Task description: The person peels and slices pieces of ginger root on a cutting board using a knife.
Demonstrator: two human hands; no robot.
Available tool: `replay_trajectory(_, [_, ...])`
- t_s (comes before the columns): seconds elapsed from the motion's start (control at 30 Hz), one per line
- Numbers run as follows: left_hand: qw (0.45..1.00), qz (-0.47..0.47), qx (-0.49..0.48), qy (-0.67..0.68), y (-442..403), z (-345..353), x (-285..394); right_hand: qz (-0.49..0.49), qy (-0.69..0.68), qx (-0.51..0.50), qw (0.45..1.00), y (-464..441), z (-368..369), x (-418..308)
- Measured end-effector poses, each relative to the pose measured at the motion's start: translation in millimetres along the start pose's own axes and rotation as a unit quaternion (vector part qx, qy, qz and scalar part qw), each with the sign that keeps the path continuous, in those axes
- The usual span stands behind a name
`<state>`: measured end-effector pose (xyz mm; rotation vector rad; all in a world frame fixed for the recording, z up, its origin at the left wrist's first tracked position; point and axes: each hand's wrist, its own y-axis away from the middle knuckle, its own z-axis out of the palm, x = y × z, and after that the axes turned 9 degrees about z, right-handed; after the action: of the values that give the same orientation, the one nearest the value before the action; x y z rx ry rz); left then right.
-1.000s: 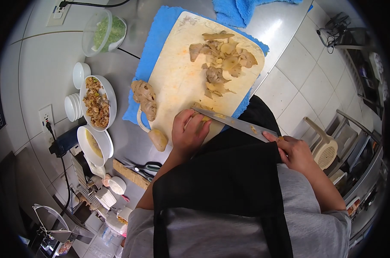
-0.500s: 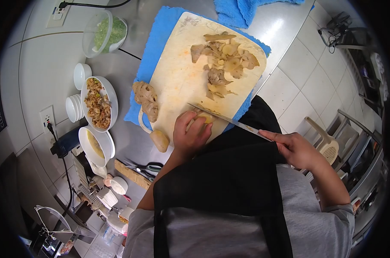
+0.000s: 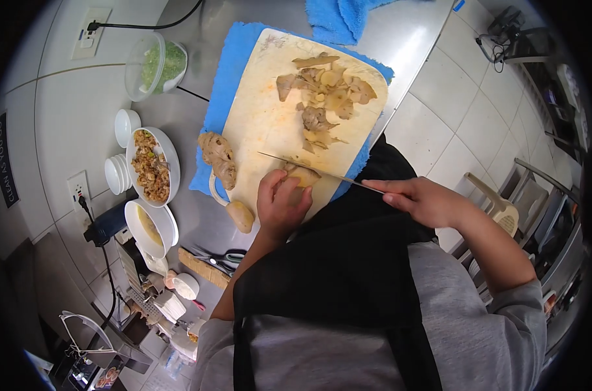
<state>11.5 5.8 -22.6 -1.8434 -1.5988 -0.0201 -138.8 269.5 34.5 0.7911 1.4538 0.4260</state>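
Observation:
My left hand (image 3: 283,201) is closed on a piece of ginger (image 3: 304,174) at the near edge of the white cutting board (image 3: 260,107). My right hand (image 3: 421,199) grips a long knife (image 3: 328,173) by its handle end. The blade lies across the ginger piece, its tip pointing left past my left fingers. Ginger peelings (image 3: 332,91) are heaped on the far right of the board. A large unpeeled ginger root (image 3: 218,158) rests on the board's left edge, and a peeled ginger piece (image 3: 240,216) sits below it by the board's handle hole.
A blue towel (image 3: 227,85) lies under the board. Along the wall stand a tub of chopped greens (image 3: 162,67), a bowl of brown chopped food (image 3: 172,153) and a bowl with yellowish contents (image 3: 169,233). Scissors (image 3: 229,258) lie near my left forearm.
My right hand has moved up and left, bringing the knife further across the ginger piece. More of the piece's cut, pale side shows. The whole view has shifted slightly.

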Motion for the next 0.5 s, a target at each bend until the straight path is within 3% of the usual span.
replay_trajectory(0.13, [1.0, 0.005, 0.009, 0.0, 1.8, 1.9, 1.1, 0.033, 0.007, -0.038, 0.999, -2.1, -11.9, -20.5])
replay_trajectory(0.2, [1.0, 0.006, 0.012, 0.001, 9.6, 3.8, -1.2, 0.175, -0.076, -0.094, 0.977, 2.4, -15.8, -28.5])
replay_trajectory(0.23, [1.0, 0.001, 0.013, 0.003, 11.4, 3.5, -1.1, 0.172, -0.073, -0.092, 0.978, 2.1, -12.1, -19.0])
replay_trajectory(0.3, [1.0, -0.013, 0.008, -0.005, 15.5, 0.9, 3.3, -0.049, 0.026, 0.058, 0.997, 2.5, 3.1, 3.7])
replay_trajectory(0.33, [1.0, -0.022, 0.005, -0.008, 16.6, 0.3, 6.1, -0.05, 0.029, 0.056, 0.997, 10.4, 5.2, 4.9])
replay_trajectory(0.4, [0.999, -0.04, 0.009, -0.001, 13.9, -0.4, 12.2, 0.039, 0.167, 0.089, 0.981, 32.5, 7.4, -0.3])
replay_trajectory(0.43, [0.999, -0.045, 0.013, 0.004, 13.9, 0.1, 12.9, -0.009, 0.174, 0.148, 0.974, 37.7, 17.7, 15.2])
replay_trajectory(0.5, [0.999, -0.047, 0.016, 0.008, 15.2, 1.0, 12.7, -0.014, 0.205, 0.184, 0.961, 53.9, 27.2, 24.5])
